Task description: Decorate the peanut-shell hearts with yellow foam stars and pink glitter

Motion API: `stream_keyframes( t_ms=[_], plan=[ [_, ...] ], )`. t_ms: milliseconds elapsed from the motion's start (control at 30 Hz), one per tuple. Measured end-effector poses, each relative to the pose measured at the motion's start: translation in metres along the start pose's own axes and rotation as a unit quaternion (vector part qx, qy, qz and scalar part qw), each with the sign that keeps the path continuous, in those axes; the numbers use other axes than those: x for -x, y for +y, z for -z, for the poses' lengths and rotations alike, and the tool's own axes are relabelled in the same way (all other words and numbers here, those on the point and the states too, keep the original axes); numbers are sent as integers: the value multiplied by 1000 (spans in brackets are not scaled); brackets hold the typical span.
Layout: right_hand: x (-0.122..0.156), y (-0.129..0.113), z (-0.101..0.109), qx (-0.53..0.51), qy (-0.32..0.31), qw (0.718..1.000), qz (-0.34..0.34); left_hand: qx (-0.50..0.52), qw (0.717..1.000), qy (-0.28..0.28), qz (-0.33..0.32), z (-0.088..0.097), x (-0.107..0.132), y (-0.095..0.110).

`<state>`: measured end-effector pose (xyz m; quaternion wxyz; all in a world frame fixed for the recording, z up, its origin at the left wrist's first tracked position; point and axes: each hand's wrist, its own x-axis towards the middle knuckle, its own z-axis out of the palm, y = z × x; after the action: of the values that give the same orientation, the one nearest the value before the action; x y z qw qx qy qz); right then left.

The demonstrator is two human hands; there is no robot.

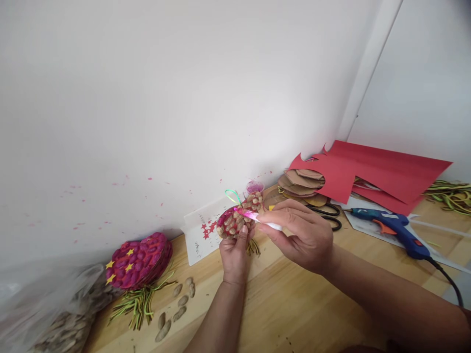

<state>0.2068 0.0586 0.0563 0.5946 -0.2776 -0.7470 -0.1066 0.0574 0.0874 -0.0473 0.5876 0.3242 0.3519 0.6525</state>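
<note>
My left hand (235,255) grips a craft ornament (232,223) covered in peanut shells on a red backing, with its thumb pressed on the front. A green ribbon loop (232,196) sticks up from the ornament's top, and yarn strands (253,247) hang below. Part of its upper left edge is painted magenta; the other shells in sight are bare. Pinched in my right hand (300,235) is a white-handled paintbrush (270,223), its pink tip at the ornament's upper part. Behind stands a small cup of magenta paint (254,187).
On the left lie finished-looking magenta ornaments (140,260) with yellow stars, loose peanuts (180,313) and a plastic bag (66,314) of peanuts. White paper (195,245) with red stars leans at the wall. Rightward are cardboard pieces (300,184), red paper (382,169), scissors (331,211) and a glue gun (397,228).
</note>
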Motion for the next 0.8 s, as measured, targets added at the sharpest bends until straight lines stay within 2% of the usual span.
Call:
stream_keyframes(
  t_ms=[533, 633, 800],
  plan=[
    [-3, -1, 0, -11, 7, 1000, -14, -4, 1000, -13, 6, 4, 0, -2],
    [-3, 0, 1, -43, 13, 997, -59, -21, 1000, -18, 1, 2, 1, -1],
    [1, 10, 1, -80, 17, 976, -203, -78, 997, -17, -5, 2, 3, 2]
  ],
)
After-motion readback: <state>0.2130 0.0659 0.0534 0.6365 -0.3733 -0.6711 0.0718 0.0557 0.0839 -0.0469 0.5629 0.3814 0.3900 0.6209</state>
